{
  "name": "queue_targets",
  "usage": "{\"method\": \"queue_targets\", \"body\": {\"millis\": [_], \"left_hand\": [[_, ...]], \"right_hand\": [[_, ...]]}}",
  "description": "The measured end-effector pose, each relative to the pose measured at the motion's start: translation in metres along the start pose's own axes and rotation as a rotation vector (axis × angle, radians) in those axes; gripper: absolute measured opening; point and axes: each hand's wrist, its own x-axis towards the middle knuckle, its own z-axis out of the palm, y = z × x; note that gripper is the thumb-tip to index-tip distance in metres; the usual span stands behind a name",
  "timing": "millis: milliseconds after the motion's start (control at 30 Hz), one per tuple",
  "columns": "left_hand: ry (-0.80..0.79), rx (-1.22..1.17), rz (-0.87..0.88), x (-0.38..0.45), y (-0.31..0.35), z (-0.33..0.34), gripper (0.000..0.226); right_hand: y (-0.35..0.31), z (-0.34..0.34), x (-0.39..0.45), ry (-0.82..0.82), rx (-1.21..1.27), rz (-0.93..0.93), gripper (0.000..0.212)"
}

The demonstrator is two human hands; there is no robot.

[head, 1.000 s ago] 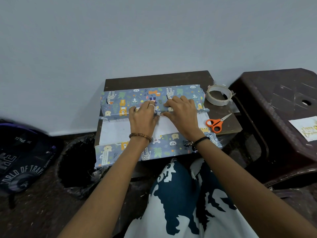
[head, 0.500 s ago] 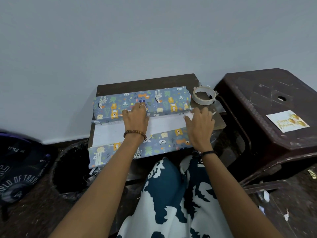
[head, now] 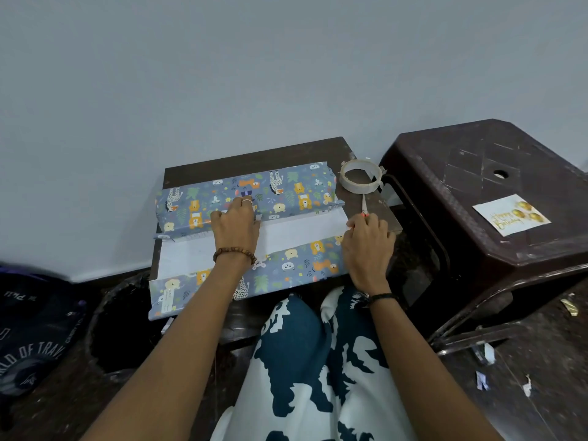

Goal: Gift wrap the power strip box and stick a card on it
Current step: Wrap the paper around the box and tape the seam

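Note:
The power strip box (head: 286, 194) lies at the back of a small dark table (head: 254, 154), covered by blue animal-print wrapping paper. The paper's white inner side (head: 299, 229) and printed front flap (head: 286, 268) spread toward me. My left hand (head: 235, 222) presses the folded paper against the box. My right hand (head: 367, 240) sits at the table's right edge, fingers curled round the orange-handled scissors (head: 364, 206), whose blades point toward the tape roll (head: 361, 179). A white birthday card (head: 510, 214) lies on the stool to the right.
A dark brown plastic stool (head: 477, 249) stands close to the table's right side. A black bin (head: 121, 329) and a dark bag (head: 31, 338) are on the floor at the left. Paper scraps (head: 483, 377) lie on the floor at the right. A wall rises behind the table.
My right hand left the paper fold, moved right and closed on the scissors. My left hand stayed pressing the paper on the box. The view shifted toward the right.

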Motion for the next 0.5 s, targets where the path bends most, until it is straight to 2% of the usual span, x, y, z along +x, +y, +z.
{"method": "queue_targets", "body": {"millis": [233,367,500], "left_hand": [[0.017,-0.02,0.001,0.0,-0.001,0.001,0.039],[0.029,-0.029,0.006,0.001,-0.001,0.002,0.04],[0.043,-0.041,0.004,-0.001,-0.002,0.003,0.04]], "right_hand": [[0.006,-0.004,-0.002,0.039,0.059,0.028,0.013],[0.007,0.0,0.003,0.076,0.176,-0.002,0.023],[0.006,0.003,0.006,0.02,0.284,-0.02,0.037]]}}
